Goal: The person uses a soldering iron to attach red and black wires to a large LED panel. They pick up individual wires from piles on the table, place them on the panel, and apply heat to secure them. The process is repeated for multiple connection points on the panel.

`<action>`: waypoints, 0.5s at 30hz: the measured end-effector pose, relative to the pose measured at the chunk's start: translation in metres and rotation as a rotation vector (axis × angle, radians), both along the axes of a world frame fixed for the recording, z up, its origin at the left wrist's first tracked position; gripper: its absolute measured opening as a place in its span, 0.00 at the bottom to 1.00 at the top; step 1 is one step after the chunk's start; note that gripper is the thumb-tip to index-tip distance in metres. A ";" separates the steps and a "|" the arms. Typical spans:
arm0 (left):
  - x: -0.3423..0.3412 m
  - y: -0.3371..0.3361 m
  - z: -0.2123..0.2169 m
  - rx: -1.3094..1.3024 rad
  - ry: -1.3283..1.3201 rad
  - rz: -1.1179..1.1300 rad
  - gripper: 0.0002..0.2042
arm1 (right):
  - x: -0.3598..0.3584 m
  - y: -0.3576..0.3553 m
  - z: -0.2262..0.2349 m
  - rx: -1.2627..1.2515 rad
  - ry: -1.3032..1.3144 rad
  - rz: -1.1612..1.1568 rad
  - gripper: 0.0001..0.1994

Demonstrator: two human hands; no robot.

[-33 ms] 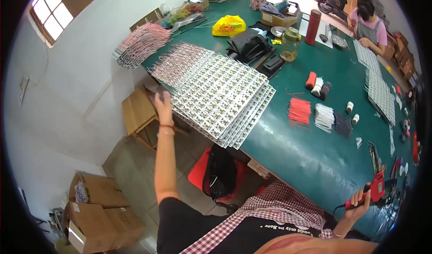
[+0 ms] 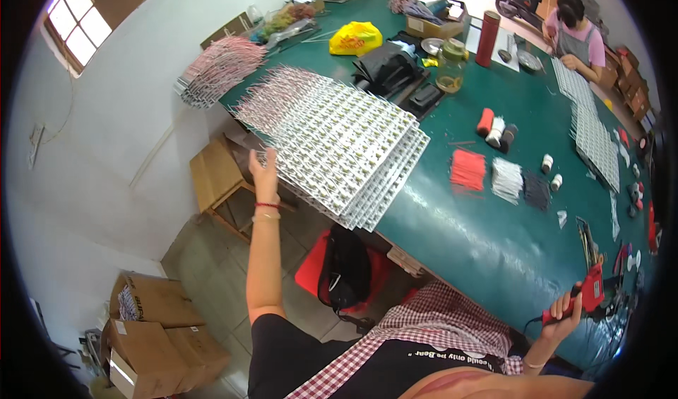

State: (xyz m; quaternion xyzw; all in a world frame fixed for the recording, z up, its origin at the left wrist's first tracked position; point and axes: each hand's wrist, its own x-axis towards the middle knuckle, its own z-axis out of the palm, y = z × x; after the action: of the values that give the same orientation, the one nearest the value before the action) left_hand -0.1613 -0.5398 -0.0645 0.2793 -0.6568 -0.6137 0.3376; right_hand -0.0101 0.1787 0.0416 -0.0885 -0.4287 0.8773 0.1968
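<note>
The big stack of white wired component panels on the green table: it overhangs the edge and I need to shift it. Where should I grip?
Probably grip the stack of white wired component panels along its overhanging near-left edge, coming from the aisle side beside the left hand; wire ends bristle along its far side.

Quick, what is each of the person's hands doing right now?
Left hand: open, fingers spread, at the edge of the big stack of white wired panels.
Right hand: closed around a red hand tool.

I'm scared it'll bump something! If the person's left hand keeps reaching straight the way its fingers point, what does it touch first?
Probably the big stack of white wired panels. The left hand is open, fingers pointing up beside the stack's near edge overhanging the green table. Depth is hard to judge, so it may already touch.
</note>
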 end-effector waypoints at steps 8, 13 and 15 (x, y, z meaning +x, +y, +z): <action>0.028 0.087 0.045 -0.031 -0.168 0.233 0.58 | -0.002 0.015 0.003 -0.048 0.108 0.172 0.15; 0.045 0.105 0.025 0.066 -0.066 0.239 0.50 | 0.027 0.039 -0.006 -0.110 0.117 0.074 0.14; 0.063 0.128 0.019 0.198 0.180 0.084 0.44 | 0.039 0.052 -0.009 -0.136 0.129 0.054 0.15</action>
State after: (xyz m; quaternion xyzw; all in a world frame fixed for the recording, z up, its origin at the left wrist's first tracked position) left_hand -0.0988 -0.4120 -0.0457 0.2822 -0.5478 -0.6835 0.3912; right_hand 0.0288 0.2309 0.0322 -0.0334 -0.3567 0.9133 0.1939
